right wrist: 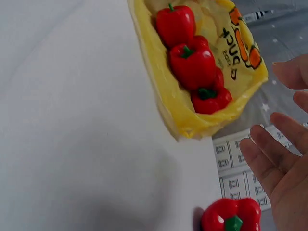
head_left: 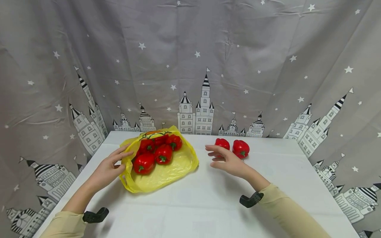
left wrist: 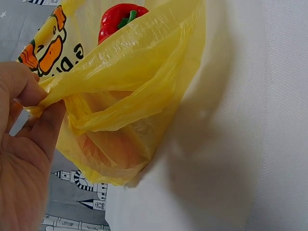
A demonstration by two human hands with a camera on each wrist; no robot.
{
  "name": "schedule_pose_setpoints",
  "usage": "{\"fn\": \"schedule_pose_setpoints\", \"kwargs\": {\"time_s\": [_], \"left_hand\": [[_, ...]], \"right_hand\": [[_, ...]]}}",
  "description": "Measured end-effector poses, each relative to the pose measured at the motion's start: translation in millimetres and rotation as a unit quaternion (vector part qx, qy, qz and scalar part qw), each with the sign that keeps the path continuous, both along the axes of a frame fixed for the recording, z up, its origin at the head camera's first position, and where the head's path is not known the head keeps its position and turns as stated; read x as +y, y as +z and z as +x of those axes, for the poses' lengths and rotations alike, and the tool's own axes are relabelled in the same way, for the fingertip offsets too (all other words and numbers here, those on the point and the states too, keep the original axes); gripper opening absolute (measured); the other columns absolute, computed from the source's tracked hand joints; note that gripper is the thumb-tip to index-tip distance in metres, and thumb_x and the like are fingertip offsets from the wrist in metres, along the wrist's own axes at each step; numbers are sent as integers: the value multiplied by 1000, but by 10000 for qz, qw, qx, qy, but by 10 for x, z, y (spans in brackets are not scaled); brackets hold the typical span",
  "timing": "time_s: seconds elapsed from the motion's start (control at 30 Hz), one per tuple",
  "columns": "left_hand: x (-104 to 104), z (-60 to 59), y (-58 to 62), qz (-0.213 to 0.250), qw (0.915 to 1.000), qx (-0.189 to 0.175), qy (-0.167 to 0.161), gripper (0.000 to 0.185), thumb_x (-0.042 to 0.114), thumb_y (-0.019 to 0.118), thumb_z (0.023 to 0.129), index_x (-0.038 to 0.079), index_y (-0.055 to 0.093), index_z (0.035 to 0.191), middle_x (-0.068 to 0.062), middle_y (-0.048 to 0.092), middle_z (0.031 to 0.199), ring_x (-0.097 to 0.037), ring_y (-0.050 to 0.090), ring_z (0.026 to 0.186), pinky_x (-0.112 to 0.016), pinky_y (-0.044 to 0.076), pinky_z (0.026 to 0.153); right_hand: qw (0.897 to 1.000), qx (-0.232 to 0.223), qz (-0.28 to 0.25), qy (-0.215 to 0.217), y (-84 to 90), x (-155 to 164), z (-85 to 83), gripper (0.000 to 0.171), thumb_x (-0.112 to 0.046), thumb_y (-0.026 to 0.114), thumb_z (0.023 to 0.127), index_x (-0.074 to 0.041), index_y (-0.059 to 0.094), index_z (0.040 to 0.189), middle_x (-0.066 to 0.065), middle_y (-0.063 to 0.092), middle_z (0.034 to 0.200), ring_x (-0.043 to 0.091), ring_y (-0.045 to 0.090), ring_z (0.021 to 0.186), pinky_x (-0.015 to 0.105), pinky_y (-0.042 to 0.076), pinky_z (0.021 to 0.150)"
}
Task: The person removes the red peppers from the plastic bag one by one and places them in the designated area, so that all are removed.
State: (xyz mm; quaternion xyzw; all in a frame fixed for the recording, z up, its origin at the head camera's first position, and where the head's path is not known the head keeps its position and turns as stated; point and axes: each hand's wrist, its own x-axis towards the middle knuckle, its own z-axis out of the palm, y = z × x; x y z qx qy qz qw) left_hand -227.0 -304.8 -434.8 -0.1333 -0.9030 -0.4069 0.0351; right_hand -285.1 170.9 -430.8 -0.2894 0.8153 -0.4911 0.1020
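A yellow plastic bag (head_left: 175, 170) lies on its side at the left of the table, its mouth spread wide. Inside it sit several red bell peppers (head_left: 144, 164) with green stems. My left hand (head_left: 105, 170) pinches the left edge of the bag's mouth between thumb and fingers, as the left wrist view shows up close. Over the table right of the bag, my right hand (head_left: 232, 163) holds nothing, fingers loosely extended and pointing toward the bag. Just behind it are two loose bell peppers, one (head_left: 222, 142) partly hidden by the hand, the other (head_left: 241, 149) beside it.
A white cloth covers the table (head_left: 166, 215). Along the back and sides hangs a grey curtain (head_left: 253, 66) printed with stars and castles. Each wrist wears a black band (head_left: 251, 199).
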Motion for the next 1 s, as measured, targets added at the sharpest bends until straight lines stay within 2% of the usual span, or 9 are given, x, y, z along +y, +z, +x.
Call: {"fn": "schedule_pose_setpoints", "kwargs": {"time_s": [0.33, 0.63, 0.83, 1.0], "left_hand": [[-3, -1, 0, 13, 10000, -14, -5, 49, -3, 53, 95, 2, 58, 143, -13, 27, 166, -45, 25, 148, -63, 43, 103], [-3, -9, 0, 0, 10000, -52, 27, 49, -2, 53, 95, 3, 58, 144, -13, 27, 166, -46, 25, 148, -65, 44, 102], [-5, -11, 2, 23, 10000, -69, 45, 49, -2, 54, 95, 3, 58, 144, -13, 27, 166, -45, 24, 149, -66, 44, 101], [-10, -17, 9, -32, 10000, -25, 48, 49, -2, 54, 95, 3, 59, 143, -13, 28, 165, -45, 26, 148, -64, 45, 101]], "right_hand": [[9977, -76, -111, 668, -69, -371, -26, 64, -21, 70, 94, -13, 46, 154, 7, 48, 154, 37, 51, 134, 53, 46, 107], [9961, -149, -144, 860, -114, -673, -25, 63, -19, 69, 94, -17, 47, 153, 2, 51, 150, 31, 53, 133, 46, 47, 107], [9948, -444, -100, 911, -155, -876, -29, 69, -20, 71, 92, -28, 43, 156, -4, 46, 152, 31, 48, 137, 44, 44, 110], [9950, -429, 73, 895, -194, -1036, -59, 78, -20, 74, 91, -24, 37, 159, 2, 41, 156, 34, 42, 141, 46, 42, 112]]}}
